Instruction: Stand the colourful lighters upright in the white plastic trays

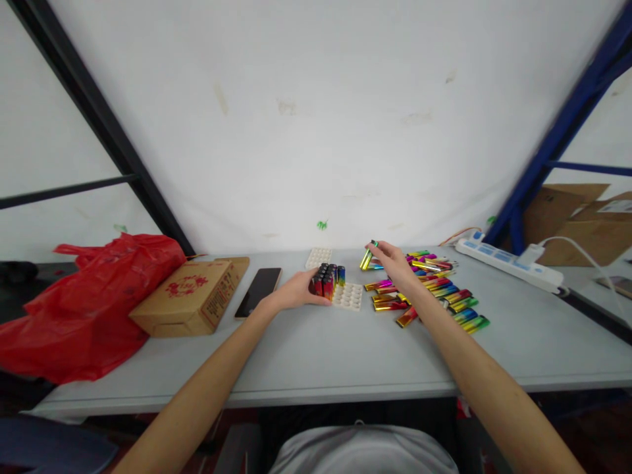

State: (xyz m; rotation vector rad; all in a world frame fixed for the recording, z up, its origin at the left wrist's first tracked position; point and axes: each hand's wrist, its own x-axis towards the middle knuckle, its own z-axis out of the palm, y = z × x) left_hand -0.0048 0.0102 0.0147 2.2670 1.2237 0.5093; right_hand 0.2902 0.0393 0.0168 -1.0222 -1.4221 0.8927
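Note:
A white tray (348, 297) with rows of round pockets lies on the table, and a block of upright lighters (324, 282) with dark tops fills its left part. My left hand (299, 289) is closed round the left side of that block, thumb along its front; its far fingers are hidden behind it. Up and to the right, my right hand (391, 258) pinches one green and gold lighter (367, 259) by its upper end, tilted, apart from the tray. Under and beside my right forearm lies a pile of shiny multicoloured lighters (437, 283).
Behind the tray lies a second white pocketed tray (318, 257). A phone (259, 293), a brown cardboard box (190, 296) and a red plastic bag (93, 303) are on the left. A white power strip (508, 263) runs along the right, near brown cartons (582, 224). A white wall rises behind the table.

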